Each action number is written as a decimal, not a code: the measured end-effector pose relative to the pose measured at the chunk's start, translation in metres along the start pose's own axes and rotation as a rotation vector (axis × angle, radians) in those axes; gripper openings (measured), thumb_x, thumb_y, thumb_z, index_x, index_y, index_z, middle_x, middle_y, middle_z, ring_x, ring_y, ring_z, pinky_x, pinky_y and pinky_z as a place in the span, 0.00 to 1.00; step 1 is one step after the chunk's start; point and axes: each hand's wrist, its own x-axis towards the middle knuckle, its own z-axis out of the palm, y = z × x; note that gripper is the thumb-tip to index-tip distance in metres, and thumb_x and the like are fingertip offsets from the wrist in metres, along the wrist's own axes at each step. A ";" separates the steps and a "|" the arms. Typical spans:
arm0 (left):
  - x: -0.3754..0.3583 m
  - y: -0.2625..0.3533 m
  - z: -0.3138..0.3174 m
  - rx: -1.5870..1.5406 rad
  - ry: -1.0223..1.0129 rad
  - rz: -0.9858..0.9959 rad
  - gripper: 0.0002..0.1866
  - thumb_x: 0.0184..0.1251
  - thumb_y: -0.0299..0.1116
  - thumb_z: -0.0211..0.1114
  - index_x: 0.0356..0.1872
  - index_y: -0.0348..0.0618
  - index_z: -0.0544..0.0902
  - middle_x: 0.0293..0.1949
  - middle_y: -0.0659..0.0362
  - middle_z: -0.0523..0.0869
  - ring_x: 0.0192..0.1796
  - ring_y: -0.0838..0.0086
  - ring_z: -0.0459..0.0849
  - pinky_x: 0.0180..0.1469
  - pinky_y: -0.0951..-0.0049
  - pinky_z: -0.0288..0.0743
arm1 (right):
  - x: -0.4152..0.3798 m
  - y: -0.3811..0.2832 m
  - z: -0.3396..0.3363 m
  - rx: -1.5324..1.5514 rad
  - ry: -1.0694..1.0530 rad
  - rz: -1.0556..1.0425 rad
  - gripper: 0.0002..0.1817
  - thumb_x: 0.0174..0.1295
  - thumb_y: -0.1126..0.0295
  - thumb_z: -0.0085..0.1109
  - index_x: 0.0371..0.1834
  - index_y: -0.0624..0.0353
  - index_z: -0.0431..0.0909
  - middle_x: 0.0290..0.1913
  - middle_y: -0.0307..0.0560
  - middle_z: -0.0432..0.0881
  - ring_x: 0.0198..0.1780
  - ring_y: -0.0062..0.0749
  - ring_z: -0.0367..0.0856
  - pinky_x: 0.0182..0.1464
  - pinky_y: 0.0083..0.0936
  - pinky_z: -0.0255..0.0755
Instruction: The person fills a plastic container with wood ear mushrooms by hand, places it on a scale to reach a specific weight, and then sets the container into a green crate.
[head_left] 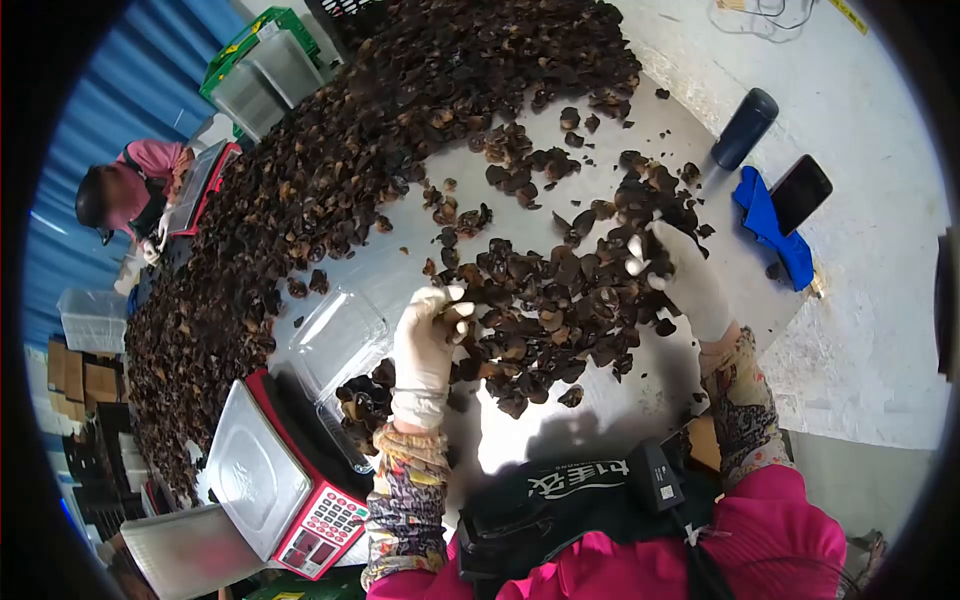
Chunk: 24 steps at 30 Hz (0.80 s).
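Note:
Dark brown, curled dried pieces (560, 300), like dried fungus, lie in a loose pile on the pale metal table (520, 225). My left hand (430, 335), in a white glove, is at the pile's left edge, its fingers curled round a dark piece. On the right, my gloved right hand (680, 275) touches the pile with thumb and fingers apart around dark pieces; whether it grips any is unclear. A clear plastic box (335, 340) lies left of my left hand, with some pieces near its lower end.
A red-and-white scale (260, 470) stands at lower left. A large heap (330, 150) covers the far side. A co-worker (140, 190) is at upper left beside another scale (200, 190). A dark bottle (745, 128), phone (801, 194) and blue cloth (770, 235) lie right.

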 end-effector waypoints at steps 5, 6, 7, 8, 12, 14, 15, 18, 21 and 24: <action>0.035 -0.012 0.027 0.725 -0.071 0.211 0.11 0.64 0.36 0.63 0.43 0.42 0.81 0.27 0.68 0.75 0.27 0.80 0.73 0.28 0.80 0.65 | -0.025 0.021 0.020 -0.789 -0.029 -0.485 0.12 0.55 0.69 0.63 0.43 0.57 0.78 0.34 0.40 0.79 0.32 0.25 0.80 0.32 0.21 0.72; 0.045 -0.022 0.030 0.912 -0.073 0.296 0.13 0.61 0.36 0.65 0.45 0.43 0.81 0.27 0.67 0.75 0.26 0.79 0.73 0.29 0.79 0.67 | -0.034 0.015 0.032 -0.989 -0.049 -0.319 0.15 0.52 0.71 0.64 0.44 0.55 0.78 0.35 0.41 0.78 0.34 0.29 0.80 0.34 0.24 0.73; 0.055 -0.032 0.034 1.099 -0.075 0.380 0.16 0.59 0.35 0.68 0.47 0.44 0.82 0.26 0.67 0.76 0.25 0.78 0.73 0.29 0.77 0.69 | -0.043 0.008 0.044 -1.183 -0.069 -0.144 0.17 0.50 0.73 0.65 0.46 0.52 0.78 0.36 0.42 0.78 0.35 0.33 0.80 0.36 0.27 0.74; 0.058 -0.035 0.045 1.342 -0.094 0.491 0.18 0.56 0.37 0.69 0.48 0.46 0.82 0.27 0.65 0.77 0.28 0.75 0.77 0.31 0.75 0.72 | -0.043 0.016 0.043 -1.387 -0.087 -0.214 0.17 0.46 0.74 0.65 0.42 0.50 0.78 0.37 0.41 0.77 0.36 0.37 0.79 0.37 0.28 0.74; 0.082 -0.046 0.043 1.557 -0.057 0.772 0.11 0.53 0.36 0.70 0.37 0.47 0.84 0.32 0.60 0.79 0.31 0.68 0.80 0.35 0.72 0.75 | -0.031 0.014 0.031 -1.135 0.028 -0.297 0.16 0.47 0.75 0.63 0.41 0.53 0.77 0.38 0.43 0.76 0.39 0.40 0.78 0.39 0.28 0.73; 0.079 -0.035 0.050 1.204 -0.024 0.695 0.05 0.56 0.31 0.67 0.27 0.43 0.82 0.32 0.60 0.78 0.29 0.73 0.78 0.34 0.76 0.74 | -0.018 0.012 0.016 -0.873 0.056 -0.395 0.09 0.54 0.77 0.58 0.39 0.58 0.76 0.38 0.42 0.75 0.37 0.33 0.77 0.39 0.25 0.71; 0.083 -0.031 0.049 1.019 -0.080 0.709 0.02 0.58 0.28 0.64 0.28 0.42 0.82 0.33 0.62 0.80 0.27 0.77 0.76 0.32 0.79 0.72 | -0.014 0.003 0.019 -0.735 0.049 -0.421 0.06 0.57 0.78 0.56 0.38 0.60 0.76 0.38 0.41 0.76 0.35 0.29 0.75 0.36 0.22 0.70; 0.068 -0.006 0.053 0.445 -0.168 0.080 0.10 0.64 0.33 0.54 0.37 0.39 0.80 0.46 0.56 0.83 0.33 0.75 0.81 0.34 0.83 0.69 | -0.023 -0.018 0.012 0.052 0.114 0.159 0.09 0.60 0.77 0.46 0.43 0.60 0.73 0.36 0.41 0.78 0.24 0.18 0.68 0.21 0.11 0.56; 0.068 -0.012 0.051 0.146 -0.227 -0.104 0.12 0.65 0.37 0.51 0.40 0.41 0.76 0.45 0.54 0.83 0.34 0.70 0.83 0.28 0.83 0.67 | -0.018 -0.023 0.017 0.028 0.092 0.062 0.13 0.60 0.79 0.44 0.46 0.60 0.73 0.38 0.41 0.79 0.27 0.17 0.71 0.23 0.10 0.59; 0.063 -0.016 0.064 0.253 -0.174 -0.155 0.14 0.68 0.43 0.51 0.41 0.44 0.77 0.33 0.59 0.82 0.29 0.75 0.79 0.25 0.82 0.65 | -0.002 -0.031 0.023 -0.194 0.073 0.086 0.13 0.62 0.77 0.49 0.50 0.58 0.74 0.41 0.40 0.78 0.32 0.15 0.75 0.27 0.10 0.62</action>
